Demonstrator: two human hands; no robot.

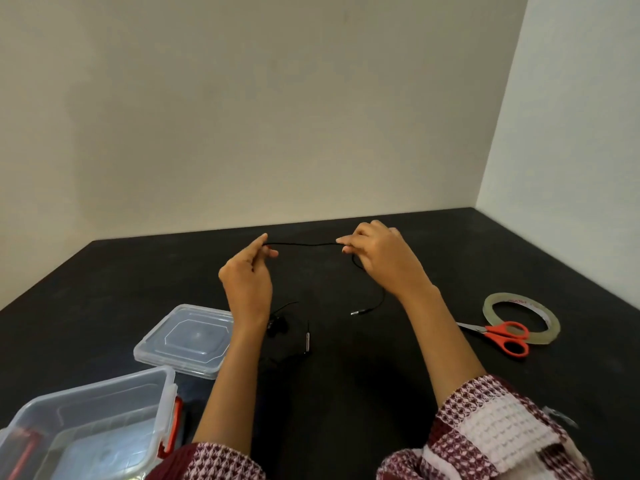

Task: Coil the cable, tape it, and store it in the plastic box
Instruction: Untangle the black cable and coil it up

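Both hands are raised above the black bench (346, 403), beyond and to the right of the open clear rectangular plastic box (165, 393) with red latches. The left hand (247, 282) pinches the thin black cable (301, 244) between thumb and forefinger. The right hand (379, 258), farther right of the box, pinches it likewise. 1 short span runs nearly taut between the 2 hands. From the right hand the cable curves down to a metal plug (358, 312) on the bench. The remainder lies loose and uncoiled below the left hand.
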